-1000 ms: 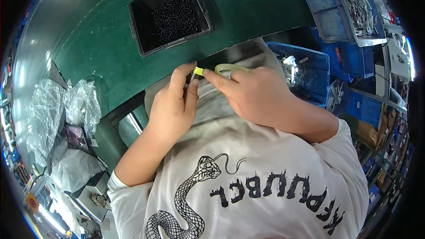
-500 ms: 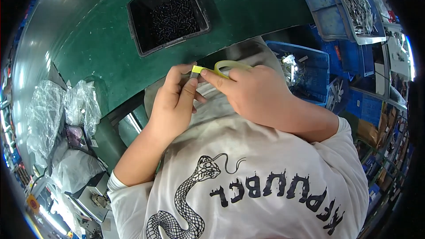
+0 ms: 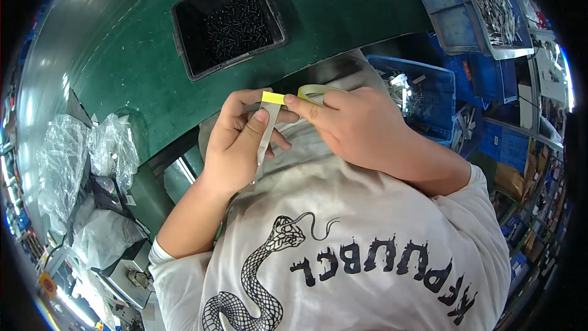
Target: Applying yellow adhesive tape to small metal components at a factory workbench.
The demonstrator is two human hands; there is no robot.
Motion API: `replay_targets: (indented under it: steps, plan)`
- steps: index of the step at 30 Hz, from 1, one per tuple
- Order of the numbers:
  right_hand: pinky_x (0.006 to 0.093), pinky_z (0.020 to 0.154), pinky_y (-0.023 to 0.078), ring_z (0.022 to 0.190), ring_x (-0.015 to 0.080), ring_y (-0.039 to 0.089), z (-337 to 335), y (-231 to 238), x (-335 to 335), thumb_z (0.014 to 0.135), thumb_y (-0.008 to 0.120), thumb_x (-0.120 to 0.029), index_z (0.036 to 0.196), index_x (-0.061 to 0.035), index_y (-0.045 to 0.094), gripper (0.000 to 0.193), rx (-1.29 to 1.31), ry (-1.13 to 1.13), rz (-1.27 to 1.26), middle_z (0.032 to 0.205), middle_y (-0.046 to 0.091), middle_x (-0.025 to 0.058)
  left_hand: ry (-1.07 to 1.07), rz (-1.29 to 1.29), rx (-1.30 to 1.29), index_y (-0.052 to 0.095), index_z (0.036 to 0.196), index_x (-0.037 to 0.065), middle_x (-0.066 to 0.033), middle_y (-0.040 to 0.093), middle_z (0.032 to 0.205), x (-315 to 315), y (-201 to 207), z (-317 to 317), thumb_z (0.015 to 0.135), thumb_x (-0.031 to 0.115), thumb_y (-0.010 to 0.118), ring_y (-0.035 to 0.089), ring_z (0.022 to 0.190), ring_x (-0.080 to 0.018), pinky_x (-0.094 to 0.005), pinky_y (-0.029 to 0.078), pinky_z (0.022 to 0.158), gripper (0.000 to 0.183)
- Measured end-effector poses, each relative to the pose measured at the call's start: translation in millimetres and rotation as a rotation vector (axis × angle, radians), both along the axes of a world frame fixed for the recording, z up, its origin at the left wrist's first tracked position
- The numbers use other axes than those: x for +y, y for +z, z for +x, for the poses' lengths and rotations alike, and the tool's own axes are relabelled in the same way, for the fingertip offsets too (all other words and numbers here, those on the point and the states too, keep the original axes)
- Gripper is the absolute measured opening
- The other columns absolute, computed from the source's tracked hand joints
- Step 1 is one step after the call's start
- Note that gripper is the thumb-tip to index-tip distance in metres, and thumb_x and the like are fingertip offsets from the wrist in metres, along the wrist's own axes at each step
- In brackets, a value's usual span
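Note:
My left hand (image 3: pixel 231 144) is closed on a flat, silvery-grey strip (image 3: pixel 267 127), with the thumb pressing its face. The strip stands lengthwise between thumb and fingers, its lower end near the wrist. Across its upper end lies a piece of bright yellow tape (image 3: pixel 273 97). My right hand (image 3: pixel 361 125) holds a roll of yellow tape (image 3: pixel 306 91), whose pale ring shows above the curled fingers. The tip of the right index finger touches the right end of the yellow piece. Whether that piece still joins the roll is hidden by the fingers.
Beyond my hands, a black bin (image 3: pixel 187 55) of small dark cylindrical parts stands on the green table (image 3: pixel 343 12). Blue crates (image 3: pixel 438 95) with metal pieces stand at the right, one raised. Clear plastic bags (image 3: pixel 61 159) lie at the left.
The strip has turned so its broad face shows down to my left wrist. More of the yellow tape is visible across it, and the right index fingertip has shifted slightly right.

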State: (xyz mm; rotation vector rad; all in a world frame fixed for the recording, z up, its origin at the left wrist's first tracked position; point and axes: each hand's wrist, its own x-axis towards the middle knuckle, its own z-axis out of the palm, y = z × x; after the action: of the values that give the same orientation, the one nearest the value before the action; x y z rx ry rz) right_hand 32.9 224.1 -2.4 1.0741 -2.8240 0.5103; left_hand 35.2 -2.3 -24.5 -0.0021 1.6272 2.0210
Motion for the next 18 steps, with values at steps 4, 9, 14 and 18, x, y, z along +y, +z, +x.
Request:
replay_targets:
  steps: [4, 9, 14, 18]
  plan:
    - [0.0301, 0.049, 0.044, 0.050, 0.0159, 0.048, 1.2, 0.0, 0.6, 0.081, 0.068, -0.014, 0.131, -0.0175, 0.067, 0.050, 0.047, 0.017, 0.028, 0.067, 0.045, -0.0016, -0.007, 0.073, 0.016, 0.044, 0.127, -0.001, -0.0192, 0.070, 0.108, -2.6, -5.6, -0.1, 0.107, 0.012, 0.040, 0.066, 0.072, -0.0166, -0.0251, 0.051, 0.058, 0.023]
    - [0.0283, 0.052, 0.045, 0.059, 0.0112, 0.052, 2.8, -4.5, 1.6, 0.081, 0.067, -0.016, 0.131, -0.0152, 0.067, 0.049, 0.080, 0.035, 0.086, 0.070, 0.047, -0.0050, 0.016, 0.180, -0.065, 0.045, 0.125, -0.002, -0.0189, 0.071, 0.103, -4.8, -7.3, -2.0, 0.106, 0.011, 0.045, 0.065, 0.067, -0.0156, -0.0252, 0.051, 0.056, 0.023]
    - [0.0279, 0.053, 0.046, 0.061, 0.0103, 0.053, 1.6, -7.0, 0.8, 0.082, 0.067, -0.017, 0.131, -0.0135, 0.067, 0.048, 0.084, 0.031, 0.060, 0.070, 0.048, -0.0054, 0.092, 0.057, -0.097, 0.045, 0.125, -0.003, -0.0155, 0.072, 0.095, -0.7, -0.4, -2.1, 0.097, 0.000, 0.061, 0.067, 0.062, -0.0144, -0.0227, 0.051, 0.049, 0.033]
    - [0.0276, 0.052, 0.046, 0.059, 0.0110, 0.053, 1.3, -2.2, 1.1, 0.083, 0.067, -0.017, 0.130, -0.0133, 0.068, 0.047, 0.064, 0.031, 0.072, 0.070, 0.048, -0.0047, 0.111, -0.044, -0.059, 0.046, 0.128, -0.002, -0.0141, 0.073, 0.096, -0.4, 1.7, -2.7, 0.088, -0.005, 0.070, 0.067, 0.063, -0.0130, -0.0222, 0.050, 0.049, 0.047]
